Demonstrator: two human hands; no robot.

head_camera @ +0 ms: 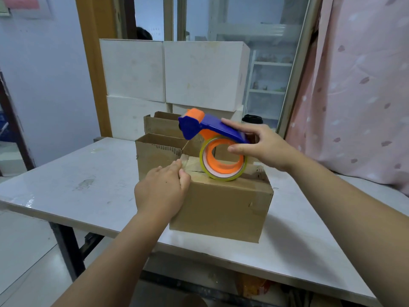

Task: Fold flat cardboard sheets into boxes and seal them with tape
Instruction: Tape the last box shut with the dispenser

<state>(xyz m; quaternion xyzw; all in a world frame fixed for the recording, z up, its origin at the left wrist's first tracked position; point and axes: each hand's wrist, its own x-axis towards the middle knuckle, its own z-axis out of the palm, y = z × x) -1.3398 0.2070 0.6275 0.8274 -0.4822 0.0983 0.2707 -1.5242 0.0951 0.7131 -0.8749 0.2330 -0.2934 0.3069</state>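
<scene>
Head view, sealing step apparently under way. Closed brown box (221,209) on the white table (66,178), close to its near edge, with the tape roll (204,166) resting on the top seam. Right hand (263,147) clamped on the tape dispenser (199,127), fingers curled over the blue handle, thumb at the orange core. Left hand (162,191) laid on the box's near left corner, fingers together and fairly straight, pressing down where the tape end seems stuck. Probably best to keep that left pressure firm, draw the dispenser along the slit away from the left hand, hold the roll low against the cardboard so the strip lies without wrinkles, and carry it over the far edge before cutting. Worth guarding against drift off the seam and against the box sliding on the smooth top. Counted: one dispenser with one yellowish roll; one closed box in hand; two open brown boxes (155,156) just behind it; at least three white boxes (132,69) stacked further back, a fourth perhaps partly hidden; one black-lidded cup (252,119).
</scene>
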